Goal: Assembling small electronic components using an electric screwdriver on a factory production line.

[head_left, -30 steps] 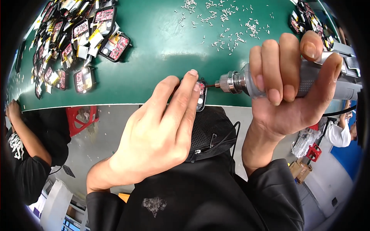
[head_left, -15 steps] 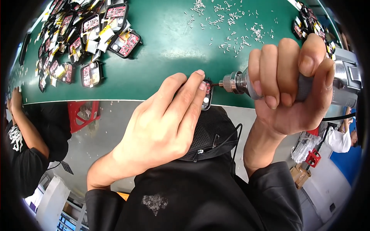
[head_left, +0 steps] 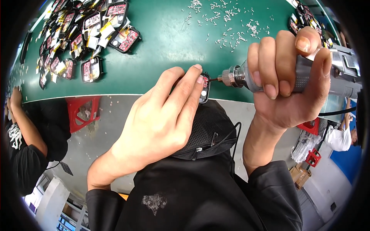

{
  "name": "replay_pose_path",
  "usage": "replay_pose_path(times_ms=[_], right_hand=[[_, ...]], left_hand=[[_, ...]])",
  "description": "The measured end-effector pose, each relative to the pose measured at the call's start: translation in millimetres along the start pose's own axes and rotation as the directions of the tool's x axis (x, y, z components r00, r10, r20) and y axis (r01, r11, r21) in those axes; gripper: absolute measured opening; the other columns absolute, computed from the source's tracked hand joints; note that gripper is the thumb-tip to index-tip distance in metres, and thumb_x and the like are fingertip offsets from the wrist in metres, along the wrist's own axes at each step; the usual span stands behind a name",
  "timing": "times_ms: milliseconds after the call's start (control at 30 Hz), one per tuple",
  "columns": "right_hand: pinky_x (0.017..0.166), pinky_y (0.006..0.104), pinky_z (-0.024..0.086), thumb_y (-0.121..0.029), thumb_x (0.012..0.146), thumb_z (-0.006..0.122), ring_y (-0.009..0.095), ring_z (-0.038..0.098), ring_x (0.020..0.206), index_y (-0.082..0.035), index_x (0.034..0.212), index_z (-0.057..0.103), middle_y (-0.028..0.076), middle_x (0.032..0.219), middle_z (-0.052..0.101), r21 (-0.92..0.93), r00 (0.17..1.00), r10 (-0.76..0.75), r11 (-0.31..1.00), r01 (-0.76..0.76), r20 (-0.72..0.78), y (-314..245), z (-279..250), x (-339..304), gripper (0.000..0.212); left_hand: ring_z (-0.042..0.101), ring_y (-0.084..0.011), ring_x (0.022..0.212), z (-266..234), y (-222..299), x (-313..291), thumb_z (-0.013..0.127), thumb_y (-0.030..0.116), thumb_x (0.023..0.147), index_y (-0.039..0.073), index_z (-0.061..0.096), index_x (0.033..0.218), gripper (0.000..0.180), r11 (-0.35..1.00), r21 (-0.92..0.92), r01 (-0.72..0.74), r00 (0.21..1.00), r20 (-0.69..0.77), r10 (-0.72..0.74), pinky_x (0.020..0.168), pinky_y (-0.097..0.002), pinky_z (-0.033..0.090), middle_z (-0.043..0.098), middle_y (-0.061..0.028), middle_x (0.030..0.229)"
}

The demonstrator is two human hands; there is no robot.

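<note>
At the table's near edge, my left hand (head_left: 160, 111) holds a small black plastic case (head_left: 204, 97) with a red circuit board (head_left: 205, 81) in it. My left fingers lie over the case's left side and hide much of it. My right hand (head_left: 287, 81) is wrapped round a grey electric screwdriver (head_left: 250, 78) with a metal collar, held almost level and pointing left. Its thin bit (head_left: 214, 79) reaches the board near the upper right of the case; whether a screw sits under the tip is too small to tell.
Several small screws (head_left: 231, 38) lie scattered on the green table (head_left: 162, 50). A heap of similar open cases (head_left: 92, 69) with boards and silver battery packs fills the far left; more cases (head_left: 304, 19) lie far right. Another person's arm (head_left: 29, 123) rests at the left table edge. A black cable (head_left: 339, 113) runs near the screwdriver.
The whole view has shifted slightly, so table, case and screwdriver appear a little higher. Both hands keep their grips, and the bit stays at the board.
</note>
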State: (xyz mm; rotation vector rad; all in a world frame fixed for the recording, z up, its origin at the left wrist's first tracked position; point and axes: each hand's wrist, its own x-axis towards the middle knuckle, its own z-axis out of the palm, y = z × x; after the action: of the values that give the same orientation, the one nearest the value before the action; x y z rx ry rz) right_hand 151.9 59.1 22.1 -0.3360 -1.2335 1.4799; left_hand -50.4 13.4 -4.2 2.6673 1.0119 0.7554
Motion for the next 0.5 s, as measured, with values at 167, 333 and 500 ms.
replay_pose_path(times_ms=[167,333,500], right_hand=[[0.054,0.0245,0.035,-0.033,0.098,0.035,0.007,0.038,0.046,-0.009,0.099,0.054,-0.004,0.055,0.038,0.012,1.000,0.001,1.000,-0.001,0.002,0,0,2,0.031],[0.050,0.0233,0.035,-0.032,0.098,0.034,0.006,0.034,0.043,-0.008,0.097,0.051,-0.005,0.053,0.036,-0.065,0.996,-0.021,0.998,0.027,0.089,4,7,10,0.029],[0.044,0.0219,0.031,-0.028,0.098,0.037,0.006,0.029,0.038,-0.008,0.090,0.046,-0.005,0.050,0.034,-0.054,0.998,-0.018,0.998,0.021,0.052,11,19,16,0.023]], left_hand=[[0.056,-0.0302,0.083,1,1,1,0.063,-0.006,0.062,-0.013,0.057,0.100,0.039,1.000,-0.012,-0.002,1.000,-0.020,0.002,0.067,-0.0364,0.050,0.058,-0.0193,0.110],[0.056,-0.0311,0.084,-1,1,2,0.064,-0.005,0.059,-0.012,0.057,0.100,0.042,0.999,-0.041,0.012,1.000,-0.014,-0.013,0.068,-0.0372,0.050,0.058,-0.0190,0.110],[0.056,-0.0313,0.087,-2,1,3,0.065,-0.005,0.059,-0.010,0.057,0.102,0.043,0.998,-0.056,0.022,1.000,0.000,-0.022,0.070,-0.0385,0.050,0.058,-0.0177,0.111]])
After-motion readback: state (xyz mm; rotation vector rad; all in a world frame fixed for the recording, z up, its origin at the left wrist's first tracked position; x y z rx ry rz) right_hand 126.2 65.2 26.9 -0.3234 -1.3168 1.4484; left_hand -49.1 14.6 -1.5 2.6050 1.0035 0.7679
